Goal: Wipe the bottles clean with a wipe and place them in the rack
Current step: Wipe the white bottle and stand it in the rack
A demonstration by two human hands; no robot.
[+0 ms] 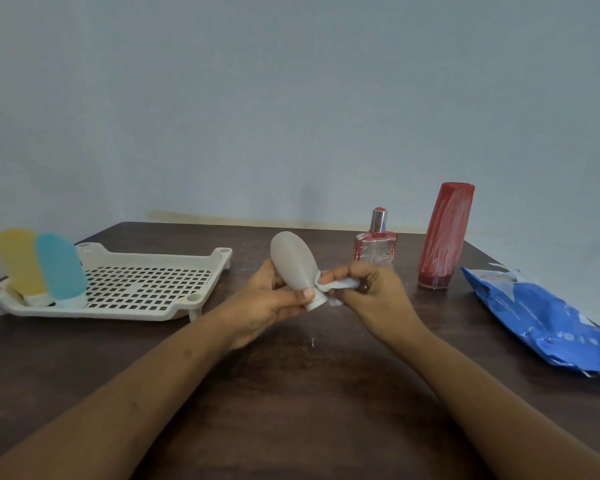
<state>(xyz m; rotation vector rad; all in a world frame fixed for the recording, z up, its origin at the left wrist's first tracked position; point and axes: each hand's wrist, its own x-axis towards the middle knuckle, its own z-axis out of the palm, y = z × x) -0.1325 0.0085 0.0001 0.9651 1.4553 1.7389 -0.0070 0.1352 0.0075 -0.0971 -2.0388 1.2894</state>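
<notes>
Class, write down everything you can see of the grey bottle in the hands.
The grey bottle is matte, soft-looking plastic, a rounded body narrowing to a white cap. It is held above the table, tilted, cap end lowest. The left hand grips its lower body, thumb near the neck; the right hand pinches a white wipe against the neck.

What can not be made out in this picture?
- Head view: most of the wipe is hidden in the curled fingers of the right hand.
- Head view: the perfume bottle base is hidden behind that hand.
- Head view: the blue pack is cut by the right edge; its print is too small to read.
</notes>
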